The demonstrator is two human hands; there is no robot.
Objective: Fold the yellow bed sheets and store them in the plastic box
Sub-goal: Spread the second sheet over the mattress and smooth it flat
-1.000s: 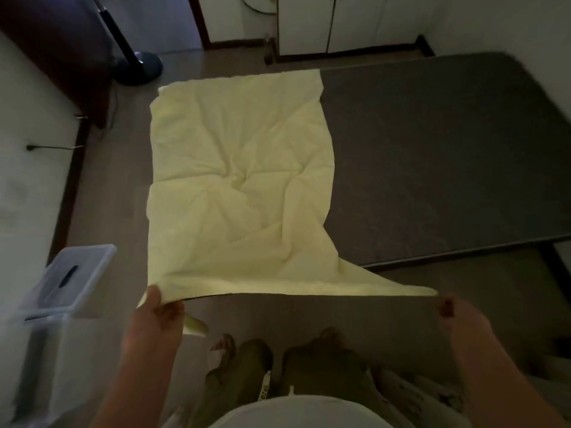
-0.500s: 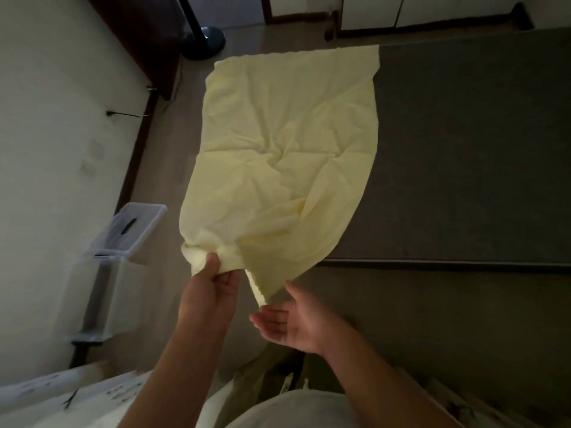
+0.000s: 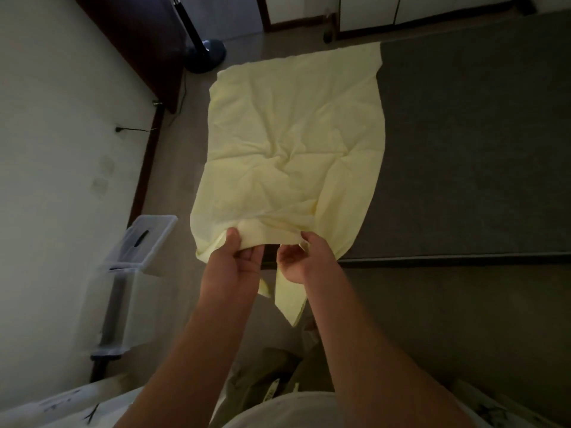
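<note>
A pale yellow bed sheet [image 3: 293,143] lies wrinkled over the left part of a dark grey bed [image 3: 479,149], its near edge gathered up. My left hand [image 3: 234,267] grips the bunched near edge with the thumb on top. My right hand [image 3: 301,261] pinches the same edge just to the right, and a pointed corner of sheet hangs down below it. A clear plastic box [image 3: 123,291] stands on the floor to the left by the wall, with its lid [image 3: 148,239] propped open.
A white wall runs along the left. A fan stand with a dark round base [image 3: 205,55] sits on the floor beyond the sheet, next to dark wooden furniture [image 3: 139,35]. White cabinet doors line the far wall. Floor lies between me and the bed.
The near edge was stretched wide between both hands; the hands have come together. The right hand, open half a second ago, now pinches the edge beside the left.
</note>
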